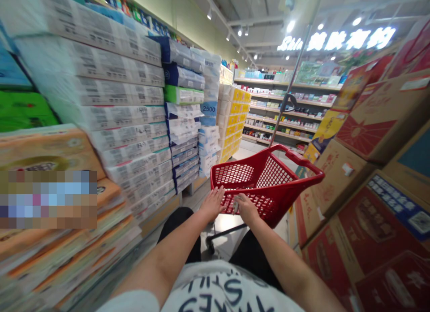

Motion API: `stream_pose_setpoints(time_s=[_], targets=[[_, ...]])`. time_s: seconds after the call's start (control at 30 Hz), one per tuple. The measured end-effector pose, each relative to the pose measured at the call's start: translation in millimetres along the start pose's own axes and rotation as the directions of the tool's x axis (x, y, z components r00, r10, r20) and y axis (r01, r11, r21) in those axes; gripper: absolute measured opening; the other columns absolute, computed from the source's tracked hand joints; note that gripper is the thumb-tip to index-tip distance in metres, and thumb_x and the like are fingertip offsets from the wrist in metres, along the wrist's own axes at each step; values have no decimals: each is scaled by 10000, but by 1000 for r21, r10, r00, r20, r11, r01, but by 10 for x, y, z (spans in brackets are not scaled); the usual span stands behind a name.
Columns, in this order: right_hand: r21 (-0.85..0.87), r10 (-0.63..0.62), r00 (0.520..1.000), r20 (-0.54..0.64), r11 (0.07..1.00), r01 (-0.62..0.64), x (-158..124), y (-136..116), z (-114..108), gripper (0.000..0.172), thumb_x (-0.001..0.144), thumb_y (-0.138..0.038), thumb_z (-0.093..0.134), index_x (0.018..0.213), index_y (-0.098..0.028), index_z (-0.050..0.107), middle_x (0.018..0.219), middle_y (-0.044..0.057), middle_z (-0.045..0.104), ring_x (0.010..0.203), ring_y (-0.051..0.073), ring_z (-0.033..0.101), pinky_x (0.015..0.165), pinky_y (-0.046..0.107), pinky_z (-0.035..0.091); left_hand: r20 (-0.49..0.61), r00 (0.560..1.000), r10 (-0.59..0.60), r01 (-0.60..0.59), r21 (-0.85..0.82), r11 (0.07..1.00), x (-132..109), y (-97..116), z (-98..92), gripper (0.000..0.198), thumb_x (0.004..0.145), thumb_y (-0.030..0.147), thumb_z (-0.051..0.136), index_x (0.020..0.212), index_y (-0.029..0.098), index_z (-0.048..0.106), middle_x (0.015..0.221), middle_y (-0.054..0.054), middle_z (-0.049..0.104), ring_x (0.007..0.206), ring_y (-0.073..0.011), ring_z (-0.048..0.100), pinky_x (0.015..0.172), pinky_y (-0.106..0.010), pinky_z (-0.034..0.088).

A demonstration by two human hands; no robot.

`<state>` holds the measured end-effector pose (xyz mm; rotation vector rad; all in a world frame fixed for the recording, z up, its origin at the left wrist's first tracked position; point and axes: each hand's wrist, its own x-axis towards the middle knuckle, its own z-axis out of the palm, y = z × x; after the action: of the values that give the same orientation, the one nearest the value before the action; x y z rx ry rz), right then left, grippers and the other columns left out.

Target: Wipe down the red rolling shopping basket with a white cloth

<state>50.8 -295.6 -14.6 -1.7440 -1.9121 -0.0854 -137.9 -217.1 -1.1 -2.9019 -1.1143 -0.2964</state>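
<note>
A red plastic shopping cart [285,188] with lattice sides stands in front of my knees, its handle pointing to the right. My left hand [212,204] lies at the near side of the basket, fingers stretched out and holding nothing. Beside it, my right hand [247,209] has its fingers curled in at the same side. A small pale item [235,206] shows at its fingertips, too small to name. Whether either hand touches the basket, I cannot tell. The inside of the basket shows only in part.
Stacked white paper packs [124,92] and orange packs [60,146] line the left. Cardboard cartons [366,110] rise on the right. A metal pole [292,85] slants up behind the cart. Farther back are shelves [265,97] of small goods.
</note>
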Motion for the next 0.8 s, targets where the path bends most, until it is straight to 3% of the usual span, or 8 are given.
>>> stream_pose_setpoints(time_s=[0.2,0.37,0.53,0.67,0.8], targets=[[-46,-30,999,30,998,32,-7,-57,49,272,864,-106,475,935,-212,716,1136,57,638,956,177,597,837,250,484,-9,1000,1,-1,-17,1000,-2,-11,30,742,910,420,521,1520,138,205,1579,-114,121,1470,-284,126,1203,-438,218],[-66,-55,998,12,996,56,18,-107,61,359,900,-113,435,1164,-213,659,1282,82,571,1111,201,550,892,277,468,-15,1000,16,-16,5,1000,-17,-11,40,806,871,360,586,1526,154,165,1581,-127,107,1471,-280,126,1200,-445,218],[-80,-61,997,37,995,64,23,-125,82,263,885,-135,495,1001,-216,717,1172,67,621,1026,203,578,850,277,480,2,1000,8,-8,15,1000,-26,10,17,870,835,396,651,1519,134,181,1580,-135,120,1471,-292,124,1205,-432,205],[-87,-77,996,33,993,80,33,-127,94,289,910,-141,485,1105,-215,686,1239,78,586,1089,207,547,878,277,461,-2,1000,8,-8,17,1000,-27,20,-1,872,830,383,661,1519,138,187,1580,-132,118,1469,-291,134,1202,-431,218],[-85,-82,995,57,993,86,67,-152,91,224,891,-140,528,992,-222,711,1132,62,618,1003,196,559,818,260,464,16,1000,4,-4,5,1000,-29,27,-26,858,842,390,645,1520,131,187,1577,-133,125,1469,-291,128,1204,-437,215]])
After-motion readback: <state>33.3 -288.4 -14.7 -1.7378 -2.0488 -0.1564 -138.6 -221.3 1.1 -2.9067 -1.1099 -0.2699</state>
